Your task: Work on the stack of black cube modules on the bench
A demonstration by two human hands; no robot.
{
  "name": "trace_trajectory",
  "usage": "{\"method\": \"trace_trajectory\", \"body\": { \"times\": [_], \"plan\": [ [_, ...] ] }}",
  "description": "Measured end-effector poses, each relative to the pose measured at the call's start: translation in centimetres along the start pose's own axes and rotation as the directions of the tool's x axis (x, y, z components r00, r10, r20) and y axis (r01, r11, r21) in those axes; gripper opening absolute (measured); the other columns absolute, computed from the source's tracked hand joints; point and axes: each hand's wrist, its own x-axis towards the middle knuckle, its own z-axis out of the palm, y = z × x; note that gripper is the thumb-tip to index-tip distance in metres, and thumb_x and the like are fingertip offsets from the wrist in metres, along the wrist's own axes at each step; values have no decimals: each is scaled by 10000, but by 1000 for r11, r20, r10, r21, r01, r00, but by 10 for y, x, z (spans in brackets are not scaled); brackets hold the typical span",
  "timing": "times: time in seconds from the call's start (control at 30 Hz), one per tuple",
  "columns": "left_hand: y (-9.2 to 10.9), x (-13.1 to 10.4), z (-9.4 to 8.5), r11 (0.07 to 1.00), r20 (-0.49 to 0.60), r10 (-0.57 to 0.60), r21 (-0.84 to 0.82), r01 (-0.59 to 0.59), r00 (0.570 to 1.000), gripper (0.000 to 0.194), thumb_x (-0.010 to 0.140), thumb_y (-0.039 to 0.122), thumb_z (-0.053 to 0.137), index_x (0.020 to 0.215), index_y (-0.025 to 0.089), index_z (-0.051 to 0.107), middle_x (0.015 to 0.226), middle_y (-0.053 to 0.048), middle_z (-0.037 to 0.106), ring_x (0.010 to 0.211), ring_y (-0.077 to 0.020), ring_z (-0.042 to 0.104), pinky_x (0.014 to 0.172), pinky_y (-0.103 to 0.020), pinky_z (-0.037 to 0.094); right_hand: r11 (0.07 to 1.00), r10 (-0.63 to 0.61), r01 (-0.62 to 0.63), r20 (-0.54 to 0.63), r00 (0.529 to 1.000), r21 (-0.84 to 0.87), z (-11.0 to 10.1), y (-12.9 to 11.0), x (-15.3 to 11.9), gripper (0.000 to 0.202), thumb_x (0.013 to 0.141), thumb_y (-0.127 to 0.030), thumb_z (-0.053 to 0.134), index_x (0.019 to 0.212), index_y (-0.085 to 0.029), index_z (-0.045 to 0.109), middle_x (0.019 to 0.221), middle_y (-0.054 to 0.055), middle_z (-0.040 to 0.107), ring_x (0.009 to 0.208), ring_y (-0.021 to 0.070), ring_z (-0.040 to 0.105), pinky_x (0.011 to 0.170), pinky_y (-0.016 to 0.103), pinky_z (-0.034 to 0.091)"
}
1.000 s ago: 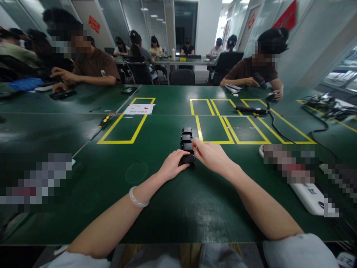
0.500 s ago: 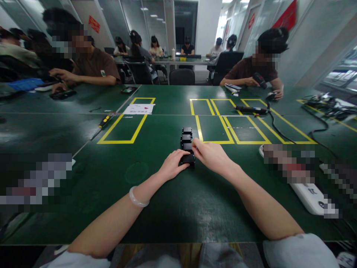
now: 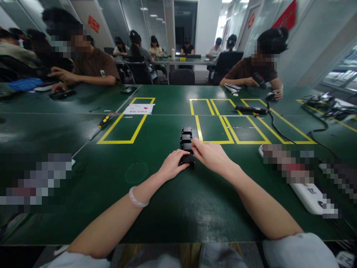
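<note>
Yellow-and-black screwdriver (image 3: 103, 122) left of centre, left hand (image 3: 171, 165) mid-frame, unmoved since a second ago, thumb and fingers parted just enough to hold the nearest block (image 3: 187, 159), row of black blocks (image 3: 186, 138) unshifted at centre, right hand (image 3: 213, 154) equally still, fingers curled against the row's right side, grip unclear

You are in an office-like workroom: glass partitions (image 3: 154, 26), office chair (image 3: 182, 77), seated co-worker (image 3: 97, 63); your green tabletop (image 3: 164, 212) bears yellow tape outlines (image 3: 117, 142) and a screwdriver (image 3: 105, 121).
</note>
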Motion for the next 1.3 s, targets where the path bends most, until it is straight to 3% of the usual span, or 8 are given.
{"method": "trace_trajectory", "body": {
  "times": [0.17, 0.5, 0.8, 1.3],
  "plan": [
    [0, 0, 0, 1000, 2, 2, -1, -2, 1000, 353, 839, 288, 610, 1173, 225, 515, 1153, -64, 560, 1055, -251, 529, 914, -402, 435, 1000, -8, 8, 14, 1000, -18, 2, 1, 1, 245, 969, -371, 304, 994, -205, 482, 792, 32, 677, 675, 154, 613, 533, 238, 237],
    [2, 0, -1, 1000, 2, 0, -8, 0, 1000, 332, 847, 284, 599, 1165, 229, 518, 1151, -60, 560, 1048, -249, 528, 918, -406, 429, 1000, -13, 13, 7, 1000, 25, -2, 0, 0, 183, 940, -265, 327, 1023, -197, 475, 789, 28, 668, 636, 138, 586, 535, 238, 243],
    [0, 1, -1, 1000, 10, 3, -5, -3, 1000, 353, 836, 287, 613, 1168, 223, 515, 1150, -63, 561, 1056, -250, 527, 923, -405, 429, 999, -22, 22, 6, 1000, 33, 3, 2, 1, 251, 970, -374, 300, 1001, -200, 478, 790, 30, 669, 659, 143, 596, 537, 232, 233],
    [1, 0, -1, 1000, 12, -5, -10, 5, 1000, 342, 843, 283, 599, 1172, 227, 523, 1173, -70, 554, 1064, -254, 524, 922, -418, 428, 999, -13, 13, 12, 1000, 32, -1, 0, -1, 185, 942, -266, 325, 1021, -196, 478, 803, 26, 671, 637, 134, 585, 540, 240, 243]
  ]
}}
